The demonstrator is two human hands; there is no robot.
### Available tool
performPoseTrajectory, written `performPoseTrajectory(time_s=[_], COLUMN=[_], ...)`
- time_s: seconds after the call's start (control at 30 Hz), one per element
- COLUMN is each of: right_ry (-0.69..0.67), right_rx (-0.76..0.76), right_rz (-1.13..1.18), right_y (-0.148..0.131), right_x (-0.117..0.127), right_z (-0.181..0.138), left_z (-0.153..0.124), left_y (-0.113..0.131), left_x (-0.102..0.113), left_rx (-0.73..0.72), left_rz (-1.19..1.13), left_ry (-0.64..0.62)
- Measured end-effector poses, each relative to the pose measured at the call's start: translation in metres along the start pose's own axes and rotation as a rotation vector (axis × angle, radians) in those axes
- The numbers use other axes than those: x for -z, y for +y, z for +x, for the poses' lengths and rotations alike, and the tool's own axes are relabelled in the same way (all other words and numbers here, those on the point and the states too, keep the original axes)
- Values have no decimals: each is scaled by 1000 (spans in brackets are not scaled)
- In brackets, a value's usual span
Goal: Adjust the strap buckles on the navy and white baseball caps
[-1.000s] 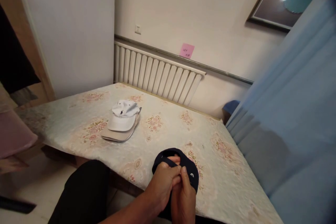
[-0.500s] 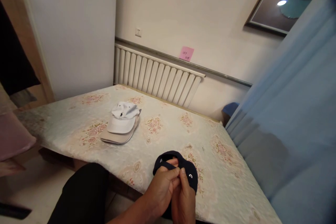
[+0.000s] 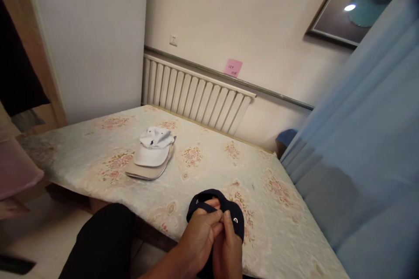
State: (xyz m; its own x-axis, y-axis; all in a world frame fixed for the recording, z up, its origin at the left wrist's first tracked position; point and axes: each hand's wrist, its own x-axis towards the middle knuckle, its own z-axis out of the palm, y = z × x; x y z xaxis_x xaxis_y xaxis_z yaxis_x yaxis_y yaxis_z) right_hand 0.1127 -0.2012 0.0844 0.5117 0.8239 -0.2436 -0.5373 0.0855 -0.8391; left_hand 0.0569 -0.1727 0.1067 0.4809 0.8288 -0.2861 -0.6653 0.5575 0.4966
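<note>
Currently, the left hand (image 3: 201,232) is gripping the narrow strap (image 3: 206,207) of a dark navy fabric cap (image 3: 236,210), while the right hand (image 3: 231,244) is pinching just beside it, the two thumbs nearly meeting. The cap is hovering over or resting on the near edge of a bed (image 3: 209,174) with a pale floral cover; which, I cannot tell. Farther left, a white cap (image 3: 152,155) is lying on a beige cap (image 3: 140,171), both brims pointing nearward. Beyond, a white ribbed radiator (image 3: 195,91) is standing below a pink paper note (image 3: 233,68), and a pale blue curtain (image 3: 369,148) is hanging at the right
</note>
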Motion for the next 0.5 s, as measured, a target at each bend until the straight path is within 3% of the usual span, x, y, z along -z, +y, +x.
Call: performPoseTrajectory(time_s=[0.23,0.5], right_ry=[46,95], right_rx=[-60,5], right_rz=[-183,-287], right_y=[-4,-7], right_x=[-4,-3], right_z=[-3,-3], left_z=[-4,-4], left_y=[4,0], left_x=[-3,1], left_rx=[-27,6], left_rz=[10,-49], left_ry=[7,-43])
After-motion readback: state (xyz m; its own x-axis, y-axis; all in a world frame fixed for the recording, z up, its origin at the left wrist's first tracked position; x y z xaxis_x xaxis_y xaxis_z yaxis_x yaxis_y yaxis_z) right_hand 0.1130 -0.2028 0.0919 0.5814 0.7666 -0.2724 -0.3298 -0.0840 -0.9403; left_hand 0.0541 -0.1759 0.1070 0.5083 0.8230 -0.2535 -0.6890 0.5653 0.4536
